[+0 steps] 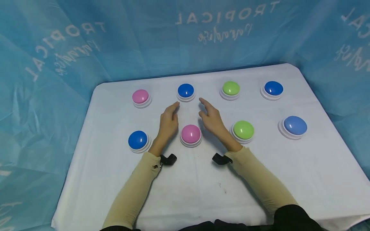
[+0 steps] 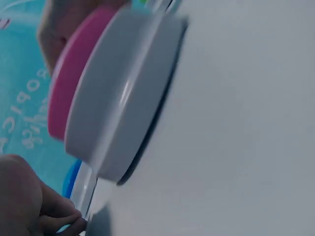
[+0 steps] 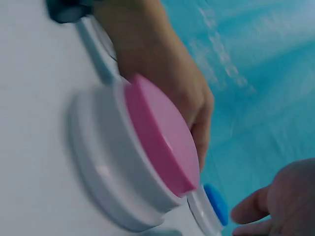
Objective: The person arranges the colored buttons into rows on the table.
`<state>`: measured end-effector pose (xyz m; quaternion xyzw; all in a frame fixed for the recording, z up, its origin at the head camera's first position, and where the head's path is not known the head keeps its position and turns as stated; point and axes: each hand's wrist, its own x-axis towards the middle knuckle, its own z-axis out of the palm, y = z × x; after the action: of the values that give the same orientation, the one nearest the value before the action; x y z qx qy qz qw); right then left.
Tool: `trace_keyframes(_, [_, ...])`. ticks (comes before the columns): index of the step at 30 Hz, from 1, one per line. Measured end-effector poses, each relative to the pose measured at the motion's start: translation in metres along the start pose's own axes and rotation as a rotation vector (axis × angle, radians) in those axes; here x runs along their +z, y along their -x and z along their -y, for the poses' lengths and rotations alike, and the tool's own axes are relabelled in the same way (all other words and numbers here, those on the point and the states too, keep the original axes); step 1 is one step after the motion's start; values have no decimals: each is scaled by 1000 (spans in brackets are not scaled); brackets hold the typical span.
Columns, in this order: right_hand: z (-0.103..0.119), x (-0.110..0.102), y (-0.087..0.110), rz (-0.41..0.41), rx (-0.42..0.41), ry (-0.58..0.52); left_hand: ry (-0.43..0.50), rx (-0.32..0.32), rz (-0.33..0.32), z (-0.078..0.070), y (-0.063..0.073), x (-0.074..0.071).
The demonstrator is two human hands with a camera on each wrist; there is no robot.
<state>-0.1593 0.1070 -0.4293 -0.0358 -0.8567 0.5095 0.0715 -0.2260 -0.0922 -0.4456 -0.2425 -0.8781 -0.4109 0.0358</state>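
Observation:
My left hand (image 1: 168,121) is over the table just left of a pink dome button (image 1: 190,134), fingers extended, holding nothing. My right hand (image 1: 212,119) faces it from the other side, its fingers also reaching forward with nothing in them. Beyond both hands' fingertips stands a blue dome button (image 1: 186,91) on a white base. The pink button looms large in the left wrist view, with the left hand (image 2: 27,201) at the lower left. In the right wrist view, the right hand (image 3: 285,201) shows at the lower right, apart from the pink button (image 3: 162,132).
More buttons stand in two rows: pink (image 1: 140,97) and blue (image 1: 137,140) at left, green (image 1: 231,88) and green (image 1: 243,130) right of centre, blue (image 1: 273,88) and lighter blue (image 1: 295,125) at far right. A blue printed curtain (image 1: 144,41) surrounds the white-covered table (image 1: 190,192).

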Motion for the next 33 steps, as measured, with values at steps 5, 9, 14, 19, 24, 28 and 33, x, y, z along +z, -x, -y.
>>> trace_keyframes(5, [-11,2,-29,56,44,26,27,-28,30,7,-20,0])
trace_keyframes(9, [-17,2,-44,60,15,27,80,-98,55,6,-32,-1])
trace_keyframes(14, [-23,6,-56,64,3,16,96,-141,63,6,-43,-1])
trace_keyframes(19, [-24,11,-59,72,-8,15,82,-147,63,10,-47,-1])
trace_keyframes(24, [-25,14,-59,65,-25,55,85,-123,57,11,-47,-1])
trace_keyframes(28, [-25,16,-56,63,-29,75,76,-113,51,12,-45,0])
trace_keyframes(33, [-26,15,-53,81,-38,78,80,-121,52,12,-42,0])
